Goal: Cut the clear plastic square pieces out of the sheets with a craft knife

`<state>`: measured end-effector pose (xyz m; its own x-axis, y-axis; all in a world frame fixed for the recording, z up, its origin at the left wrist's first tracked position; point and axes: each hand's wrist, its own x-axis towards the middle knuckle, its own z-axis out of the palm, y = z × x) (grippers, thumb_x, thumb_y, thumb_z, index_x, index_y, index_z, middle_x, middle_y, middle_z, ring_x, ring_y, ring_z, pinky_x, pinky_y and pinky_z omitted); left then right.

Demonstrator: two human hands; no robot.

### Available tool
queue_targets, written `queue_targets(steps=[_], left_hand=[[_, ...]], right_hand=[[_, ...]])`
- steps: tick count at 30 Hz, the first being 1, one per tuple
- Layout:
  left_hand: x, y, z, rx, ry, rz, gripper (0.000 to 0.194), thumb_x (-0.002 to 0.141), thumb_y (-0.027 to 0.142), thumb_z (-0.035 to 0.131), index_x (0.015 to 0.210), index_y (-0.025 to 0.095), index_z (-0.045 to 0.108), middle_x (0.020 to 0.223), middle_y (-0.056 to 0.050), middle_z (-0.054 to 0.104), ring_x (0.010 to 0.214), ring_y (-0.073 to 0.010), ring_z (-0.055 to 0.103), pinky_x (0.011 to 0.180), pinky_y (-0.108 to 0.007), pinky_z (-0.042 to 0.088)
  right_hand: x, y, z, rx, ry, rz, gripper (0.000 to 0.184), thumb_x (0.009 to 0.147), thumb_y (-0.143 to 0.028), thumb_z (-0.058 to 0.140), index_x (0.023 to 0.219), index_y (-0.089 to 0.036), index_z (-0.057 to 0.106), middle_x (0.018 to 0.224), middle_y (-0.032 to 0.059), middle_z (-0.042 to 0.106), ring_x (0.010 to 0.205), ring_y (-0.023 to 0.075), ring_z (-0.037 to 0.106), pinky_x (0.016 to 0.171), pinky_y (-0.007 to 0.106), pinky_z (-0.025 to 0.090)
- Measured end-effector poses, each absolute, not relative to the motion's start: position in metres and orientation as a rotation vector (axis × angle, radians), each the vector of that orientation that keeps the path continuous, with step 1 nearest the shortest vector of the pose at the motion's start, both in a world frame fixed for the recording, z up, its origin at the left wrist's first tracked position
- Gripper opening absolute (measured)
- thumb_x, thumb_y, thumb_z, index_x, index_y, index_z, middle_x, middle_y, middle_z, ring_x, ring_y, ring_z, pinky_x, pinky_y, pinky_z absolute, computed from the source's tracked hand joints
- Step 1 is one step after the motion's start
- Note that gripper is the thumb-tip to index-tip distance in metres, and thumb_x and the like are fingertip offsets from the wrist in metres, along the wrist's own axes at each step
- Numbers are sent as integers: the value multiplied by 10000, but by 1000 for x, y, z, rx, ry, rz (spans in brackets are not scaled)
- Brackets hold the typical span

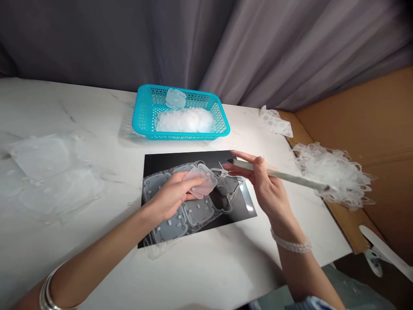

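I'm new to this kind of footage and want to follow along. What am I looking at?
There's no machine, just a person working bare-handed. The single picture comes from a camera worn on the head, facing forward and down. The left hand holds a clear plastic piece; the right hand holds a slim, pale tool with a dark tip. On the white table, a molded plastic sheet lies over a black mat, with a turquoise basket behind and translucent plastic at left.
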<state>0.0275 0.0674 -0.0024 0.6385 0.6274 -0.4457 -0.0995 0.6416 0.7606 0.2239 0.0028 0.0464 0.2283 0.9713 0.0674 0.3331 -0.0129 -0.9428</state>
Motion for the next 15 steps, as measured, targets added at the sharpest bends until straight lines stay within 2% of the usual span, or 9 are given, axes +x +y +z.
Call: queue_targets(steps=[3,4,6,8,10,12,15], left_hand=[[26,68,-1,870,856,457,334,804,380,731,1066,173,718,1158,-110,724,1115,-260,655,902,-357,512],[26,69,0,902,872,463,334,795,390,739,1043,166,724,1126,-108,733,1087,-257,662,874,-343,511],[25,71,3,965,877,468,320,777,388,755,996,156,738,1049,-98,748,1005,-241,678,821,-316,503],[24,73,5,1034,864,469,293,775,371,756,974,156,749,987,-81,753,931,-218,680,793,-299,490],[22,75,8,1105,856,465,259,791,354,738,965,164,755,958,-65,750,900,-202,670,786,-288,479],[20,77,11,1168,868,466,219,811,339,712,943,170,755,931,-51,741,868,-186,656,761,-276,469],[19,78,14,1247,912,460,176,816,331,698,891,178,740,862,-25,714,791,-160,626,694,-255,447]], right_hand=[[232,18,43,-1663,-1404,751,512,1012,-541,329,1018,-250,750,1033,60,736,1020,229,683,908,397,527],[233,23,42,-1681,-1460,730,531,1010,-542,337,918,-230,756,969,63,731,977,220,674,876,372,519],[235,32,40,-1696,-1558,781,570,1008,-536,346,759,-189,724,733,44,659,751,172,627,712,307,491],[236,40,40,-1711,-1659,956,548,998,-512,390,705,-169,701,554,-19,477,545,117,464,546,259,379],[235,47,39,-1680,-1720,1155,484,963,-482,478,653,-164,669,518,-60,331,490,91,313,485,251,261],[232,50,38,-1609,-1697,1305,431,914,-448,563,593,-165,605,534,-72,277,505,84,251,485,253,210],[226,52,34,-1524,-1558,1410,324,870,-382,616,631,-165,602,549,-78,295,526,84,261,501,249,222]])
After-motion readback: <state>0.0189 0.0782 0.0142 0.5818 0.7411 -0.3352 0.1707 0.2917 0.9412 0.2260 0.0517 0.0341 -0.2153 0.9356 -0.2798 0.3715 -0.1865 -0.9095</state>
